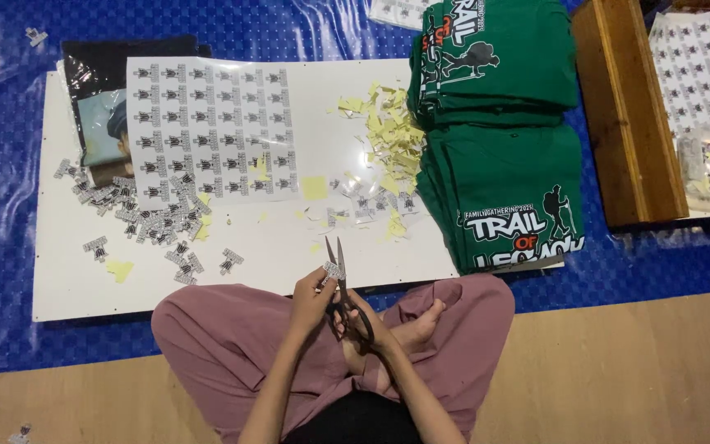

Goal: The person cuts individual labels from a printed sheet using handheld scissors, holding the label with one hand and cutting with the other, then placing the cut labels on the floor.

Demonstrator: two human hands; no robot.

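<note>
Scissors [341, 289] sit in our right hand [369, 325], fingers closed through the loops, blades parted and pointing away from us over the near edge of the white board [67, 288]. Our left hand [312, 298] is pinched shut on a small printed label [331, 270], feeding it between the blades just above our crossed legs in pink trousers [223, 337].

To cut well here, we judge it best to turn the label with the left hand rather than twist the scissors, keeping the blades close along the printed outline and our fingertips clear of them.

On the board lie a sheet of uncut labels [211, 131], a heap of cut labels [145, 215] to its lower left, and yellow paper scraps [392, 136] scattered toward the right. Folded green shirts [499, 131] are stacked beside the scraps, with a wooden box [626, 107] further right, all on a blue floor mat [2, 164].
</note>
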